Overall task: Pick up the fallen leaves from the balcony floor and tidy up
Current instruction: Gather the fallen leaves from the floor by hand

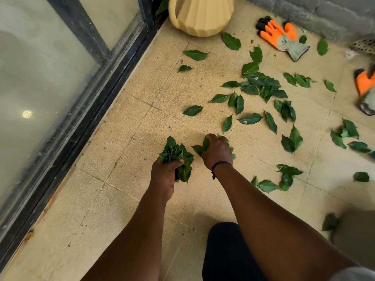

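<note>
Green leaves (261, 86) lie scattered over the beige tiled balcony floor (113, 151), mostly at the centre right and right. My left hand (164, 171) grips a thick bunch of leaves (176, 155) just above the tiles. Close to its right, my right hand (216, 151) is curled knuckles-up over a smaller clump of leaves (199, 148) on the floor, gripping them; its fingertips are hidden. A black cord sits round the right wrist.
A dark-framed sliding glass door (85, 94) runs along the left. A ribbed cream planter (199, 14) stands at the back. One orange work glove (280, 36) lies by the grey wall, another orange glove (365, 88) at the right edge. My dark-clad knee (225, 252) is below.
</note>
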